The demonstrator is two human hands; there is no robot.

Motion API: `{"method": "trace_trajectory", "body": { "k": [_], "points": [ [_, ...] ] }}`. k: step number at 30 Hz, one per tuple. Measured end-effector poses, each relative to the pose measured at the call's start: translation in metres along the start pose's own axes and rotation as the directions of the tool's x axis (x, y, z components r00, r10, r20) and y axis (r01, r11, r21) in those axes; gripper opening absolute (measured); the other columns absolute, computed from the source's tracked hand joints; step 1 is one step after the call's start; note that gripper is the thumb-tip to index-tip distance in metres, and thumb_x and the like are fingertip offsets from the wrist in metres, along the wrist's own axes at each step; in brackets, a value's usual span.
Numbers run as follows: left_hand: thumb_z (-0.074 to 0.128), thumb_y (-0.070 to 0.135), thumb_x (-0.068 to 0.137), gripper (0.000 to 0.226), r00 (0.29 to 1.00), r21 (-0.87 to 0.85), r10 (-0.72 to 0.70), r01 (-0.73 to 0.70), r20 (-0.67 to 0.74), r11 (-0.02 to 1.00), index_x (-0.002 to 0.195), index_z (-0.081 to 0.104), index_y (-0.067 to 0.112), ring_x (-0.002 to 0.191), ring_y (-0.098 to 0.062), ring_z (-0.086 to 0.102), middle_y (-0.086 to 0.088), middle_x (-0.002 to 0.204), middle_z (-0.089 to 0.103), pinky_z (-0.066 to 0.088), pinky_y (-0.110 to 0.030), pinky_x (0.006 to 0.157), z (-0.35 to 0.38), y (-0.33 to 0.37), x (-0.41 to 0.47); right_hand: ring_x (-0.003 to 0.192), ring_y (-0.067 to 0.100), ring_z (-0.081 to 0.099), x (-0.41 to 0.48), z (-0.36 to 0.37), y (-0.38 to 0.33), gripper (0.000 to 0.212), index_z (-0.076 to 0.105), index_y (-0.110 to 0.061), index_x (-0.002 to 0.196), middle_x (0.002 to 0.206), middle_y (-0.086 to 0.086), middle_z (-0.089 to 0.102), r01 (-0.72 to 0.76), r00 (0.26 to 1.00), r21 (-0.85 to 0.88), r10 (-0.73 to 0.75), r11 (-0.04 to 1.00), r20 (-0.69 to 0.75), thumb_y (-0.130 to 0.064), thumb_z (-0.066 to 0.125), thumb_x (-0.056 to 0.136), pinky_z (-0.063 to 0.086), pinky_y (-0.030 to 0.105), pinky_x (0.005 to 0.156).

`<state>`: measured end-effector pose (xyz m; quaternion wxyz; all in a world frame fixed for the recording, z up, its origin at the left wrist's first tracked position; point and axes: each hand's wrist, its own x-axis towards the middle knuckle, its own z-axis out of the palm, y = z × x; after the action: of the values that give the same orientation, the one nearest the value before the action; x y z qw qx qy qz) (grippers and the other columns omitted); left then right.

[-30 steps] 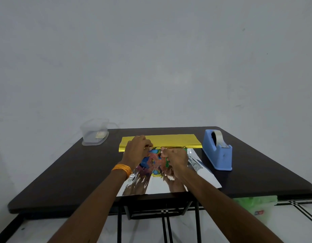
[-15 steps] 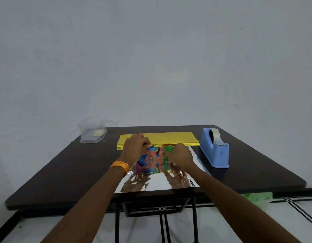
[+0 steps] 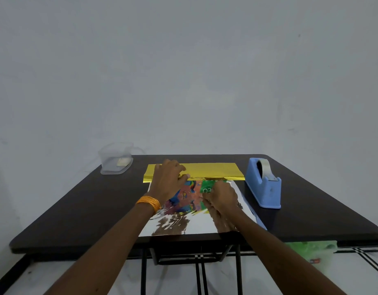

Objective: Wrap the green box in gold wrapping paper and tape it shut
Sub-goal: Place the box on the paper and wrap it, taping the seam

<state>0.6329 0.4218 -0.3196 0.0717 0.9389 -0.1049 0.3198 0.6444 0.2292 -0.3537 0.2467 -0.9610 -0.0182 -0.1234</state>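
Nearest, silver underside of paper (image 3: 196,225) reaching the near table (image 3: 77,209) edge, mirroring both forearms. On it, box (image 3: 207,187) lying flat at mid-sheet, green panel and bright print up, partly under the hands. Right hand (image 3: 221,199) now curled low on the box's near right part, pulled back from its far edge of half a second ago; whether pinching anything, cannot tell. Left hand (image 3: 169,182), with band (image 3: 148,203) at the wrist, spread open and pressing where gold flap (image 3: 194,172) meets the box. Flap flat on the table beyond, not yet over the box. Likely squaring the box before the first fold. Right, dispenser (image 3: 263,184), untouched. Far left, tub (image 3: 115,158).
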Motion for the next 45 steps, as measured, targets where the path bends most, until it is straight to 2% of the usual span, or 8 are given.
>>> {"method": "trace_trajectory", "body": {
  "k": [5, 11, 16, 20, 23, 34, 38, 45],
  "points": [
    [0.065, 0.048, 0.090, 0.027, 0.987, -0.299, -0.153, 0.132, -0.048, 0.945, 0.098, 0.073, 0.023, 0.099, -0.021, 0.057, -0.001, 0.098, 0.065, 0.047, -0.038, 0.077, 0.000, 0.033, 0.014, 0.068, 0.022, 0.060, -0.002, 0.001, 0.000, 0.039, 0.058, -0.015, 0.073, 0.072, 0.002, 0.062, -0.023, 1.000, -0.024, 0.023, 0.999, -0.013, -0.050, 0.074, 0.081, 0.036, 0.028, 0.055],
    [0.086, 0.046, 0.067, 0.033, 0.921, -0.435, -0.360, 0.388, 0.149, 0.813, 0.084, 0.066, 0.026, 0.083, -0.023, 0.064, 0.001, 0.086, 0.068, 0.053, -0.039, 0.077, 0.019, 0.037, 0.032, 0.078, 0.021, 0.062, 0.002, 0.006, 0.003, 0.038, 0.068, -0.013, 0.098, 0.094, 0.004, 0.071, -0.009, 1.000, -0.024, 0.010, 1.000, 0.024, -0.049, 0.070, 0.085, 0.048, 0.031, 0.067],
    [0.083, 0.030, 0.077, 0.019, 0.935, -0.509, -0.312, 0.353, 0.168, 0.785, 0.081, 0.076, 0.013, 0.068, -0.013, 0.057, 0.002, 0.075, 0.065, 0.037, -0.022, 0.057, 0.017, 0.027, 0.033, 0.084, 0.020, 0.066, 0.003, 0.007, 0.002, 0.033, 0.069, -0.012, 0.099, 0.096, 0.004, 0.072, -0.015, 0.999, -0.004, 0.015, 1.000, 0.048, -0.043, 0.070, 0.087, 0.055, 0.034, 0.076],
    [0.075, 0.034, 0.086, 0.023, 0.935, -0.517, -0.301, 0.354, 0.187, 0.779, 0.081, 0.076, 0.011, 0.080, -0.018, 0.064, -0.003, 0.087, 0.073, 0.042, -0.023, 0.064, 0.013, 0.026, 0.036, 0.084, 0.021, 0.068, 0.002, 0.005, 0.002, 0.031, 0.069, -0.012, 0.098, 0.095, 0.004, 0.071, -0.007, 0.999, -0.016, 0.008, 1.000, 0.039, -0.042, 0.067, 0.090, 0.054, 0.033, 0.075],
    [0.083, 0.045, 0.074, 0.035, 0.939, -0.500, -0.273, 0.343, 0.210, 0.795, 0.083, 0.076, 0.012, 0.071, -0.012, 0.059, 0.008, 0.073, 0.063, 0.038, -0.022, 0.056, 0.011, 0.025, 0.035, 0.088, 0.021, 0.068, 0.003, 0.006, 0.003, 0.034, 0.068, -0.010, 0.103, 0.100, 0.005, 0.072, -0.010, 0.999, -0.018, 0.011, 1.000, 0.051, -0.042, 0.066, 0.091, 0.057, 0.035, 0.080],
    [0.084, 0.015, 0.076, 0.014, 0.923, -0.589, -0.204, 0.367, 0.325, 0.720, 0.089, 0.081, 0.010, 0.078, -0.014, 0.064, 0.002, 0.075, 0.070, 0.050, -0.025, 0.069, 0.005, 0.011, 0.042, 0.083, 0.021, 0.067, 0.005, 0.009, 0.005, 0.029, 0.069, -0.012, 0.096, 0.094, 0.004, 0.072, -0.010, 0.999, -0.017, 0.011, 1.000, 0.050, -0.041, 0.067, 0.091, 0.050, 0.031, 0.069],
    [0.073, 0.009, 0.085, 0.010, 0.934, -0.557, -0.212, 0.343, 0.287, 0.757, 0.092, 0.080, 0.009, 0.074, -0.009, 0.060, 0.000, 0.080, 0.068, 0.049, -0.022, 0.065, 0.007, 0.014, 0.038, 0.071, 0.020, 0.063, 0.005, 0.006, 0.006, 0.026, 0.066, -0.012, 0.084, 0.080, 0.003, 0.068, 0.005, 0.999, -0.009, -0.005, 1.000, 0.045, -0.038, 0.070, 0.088, 0.047, 0.030, 0.064],
    [0.068, 0.018, 0.089, 0.007, 0.982, -0.338, -0.171, 0.134, -0.082, 0.932, 0.090, 0.074, 0.017, 0.078, -0.017, 0.061, 0.001, 0.085, 0.069, 0.051, -0.032, 0.068, 0.011, 0.039, 0.024, 0.043, 0.015, 0.038, 0.004, -0.028, 0.022, 0.045, 0.045, -0.012, 0.048, 0.044, 0.004, 0.041, 0.125, 0.992, 0.111, -0.128, 0.986, 0.016, -0.026, 0.072, 0.080, 0.037, 0.026, 0.050]
  ]
}}
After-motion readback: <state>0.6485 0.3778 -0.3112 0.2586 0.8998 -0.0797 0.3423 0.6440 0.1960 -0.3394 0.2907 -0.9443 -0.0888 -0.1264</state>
